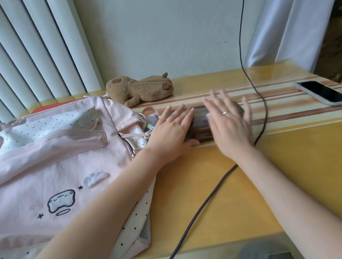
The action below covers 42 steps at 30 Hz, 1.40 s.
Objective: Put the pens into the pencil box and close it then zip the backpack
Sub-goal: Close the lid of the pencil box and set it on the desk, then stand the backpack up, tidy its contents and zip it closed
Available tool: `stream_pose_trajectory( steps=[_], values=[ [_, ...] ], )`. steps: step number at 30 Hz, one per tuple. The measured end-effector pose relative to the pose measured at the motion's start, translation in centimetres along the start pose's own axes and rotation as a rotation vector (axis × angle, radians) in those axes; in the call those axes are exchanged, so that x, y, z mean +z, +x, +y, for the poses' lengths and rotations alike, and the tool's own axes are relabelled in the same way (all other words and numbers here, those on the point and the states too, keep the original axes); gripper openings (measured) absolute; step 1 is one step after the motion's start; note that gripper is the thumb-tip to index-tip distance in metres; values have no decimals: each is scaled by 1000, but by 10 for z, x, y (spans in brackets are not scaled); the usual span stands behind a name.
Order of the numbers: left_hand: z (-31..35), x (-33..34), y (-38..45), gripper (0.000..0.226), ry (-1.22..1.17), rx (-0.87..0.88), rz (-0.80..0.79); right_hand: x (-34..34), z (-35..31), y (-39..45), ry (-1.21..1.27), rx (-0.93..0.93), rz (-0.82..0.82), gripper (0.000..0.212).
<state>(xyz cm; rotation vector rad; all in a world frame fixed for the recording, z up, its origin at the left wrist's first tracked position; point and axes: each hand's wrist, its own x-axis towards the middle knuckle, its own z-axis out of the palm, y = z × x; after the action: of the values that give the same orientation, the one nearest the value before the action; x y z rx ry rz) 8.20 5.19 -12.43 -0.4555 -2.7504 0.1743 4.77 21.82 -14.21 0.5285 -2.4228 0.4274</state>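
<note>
A black cable runs across the near part of the yellow table, passing under the right forearm. To the left lies the pink backpack, flat on its back, its top opening unzipped and facing the hands, with small items showing in the mouth.

Just beyond, both hands rest on a dark pencil box lying across the striped band of the table. The left hand is laid flat, fingers spread, pressing on the box's left part; it grasps nothing. The right hand is blurred, also flat and unclenched, over the right part. No pens are visible, so they are probably inside already, though the hands hide most of the box and I cannot tell whether the lid has latched.

The step in hand appears to be closing the box. To do it well, press evenly with both palms along the lid's length so it seats at both ends, keeping the box steady against the table.

Farther back sit a brown plush toy and, well to the right, a phone.
</note>
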Motion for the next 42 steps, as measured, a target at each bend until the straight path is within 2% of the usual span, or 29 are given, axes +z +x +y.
stream_pose_trajectory(
  steps=[2, 4, 8, 15, 21, 24, 26, 29, 32, 34, 36, 38, 41, 42],
  values=[
    [-2, -1, 3, 75, -15, 11, -22, 2, -4, 2, -48, -56, -135, 69],
    [-2, 2, 8, 71, -40, 4, -28, 6, 0, 7, -77, -63, -180, 77],
    [-6, 10, 25, 67, -92, -34, -38, 18, 6, 20, -123, -46, -222, 63],
    [-6, 18, 32, 67, -60, -67, -27, 21, 9, 27, -119, -23, -256, 58],
    [10, -8, 21, 89, 133, -157, -234, 6, -2, 24, -150, 112, -398, 54],
    [13, -30, -14, 91, 79, -216, -358, 0, -1, 29, -125, 135, -480, 50],
    [8, -45, -54, 89, 0, -253, -387, -3, 5, 34, -127, 145, -532, 49],
    [-9, -68, -121, 87, -178, -418, -409, -6, 1, 42, -122, 195, -590, 47],
    [-20, -81, -165, 71, -391, -525, -426, -7, -39, 35, -66, 118, -541, 49],
    [-21, -78, -176, 56, -422, -508, -386, -10, -83, 18, 132, -94, -446, 48],
    [-18, -73, -181, 50, -412, -483, -374, -14, -122, -3, 344, -271, -477, 40],
    [-16, -67, -183, 48, -402, -468, -369, -17, -145, -21, 395, -292, -508, 30],
    [-18, -59, -189, 45, -418, -489, -299, -21, -154, -36, 302, -244, -314, 13],
    [-18, -59, -190, 44, -454, -516, -258, -23, -155, -37, 258, -245, -298, 10]
  ],
)
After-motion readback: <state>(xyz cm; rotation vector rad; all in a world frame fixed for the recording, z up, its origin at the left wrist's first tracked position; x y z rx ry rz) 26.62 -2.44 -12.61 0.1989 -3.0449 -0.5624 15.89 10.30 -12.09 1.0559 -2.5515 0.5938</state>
